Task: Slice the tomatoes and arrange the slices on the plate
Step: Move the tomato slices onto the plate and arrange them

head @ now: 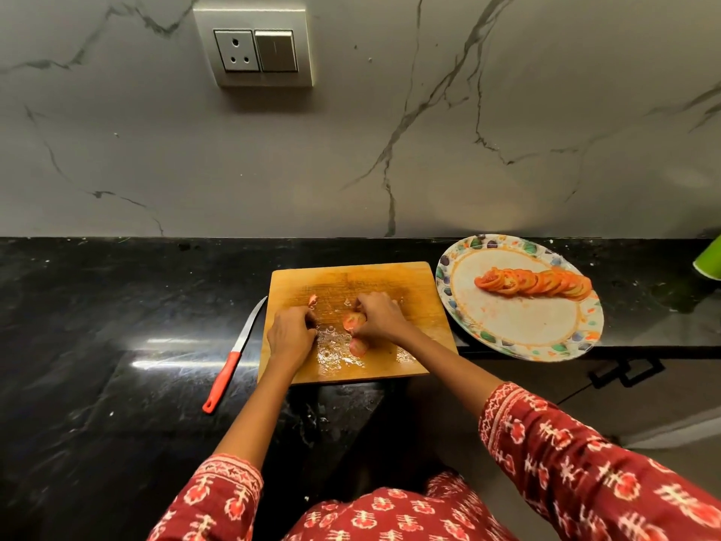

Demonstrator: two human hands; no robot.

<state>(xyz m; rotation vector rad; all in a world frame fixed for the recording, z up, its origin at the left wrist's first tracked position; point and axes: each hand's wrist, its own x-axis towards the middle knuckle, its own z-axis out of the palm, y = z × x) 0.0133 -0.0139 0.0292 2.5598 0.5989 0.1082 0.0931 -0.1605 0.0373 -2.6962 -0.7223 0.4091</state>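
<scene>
— What lies leftmost on the worktop (117, 306)?
— The knife (234, 355), against the board's (413, 283) left edge.
— And the hands?
— Left hand (290, 333) curled, contents unclear; right hand (380, 316) pinches tomato slices (353, 321) mid-board.
— Further right?
— A plate (507, 329) overhanging the front edge, bearing a fanned row of slices (532, 283).

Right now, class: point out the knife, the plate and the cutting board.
knife (224, 378): head view, on its red handle.
plate (519, 326): head view, bare centre below the slices.
cutting board (351, 277): head view, bare wood near the far edge.

wall socket (253, 51) | green object (709, 260), right counter edge | black counter (97, 306)
</scene>
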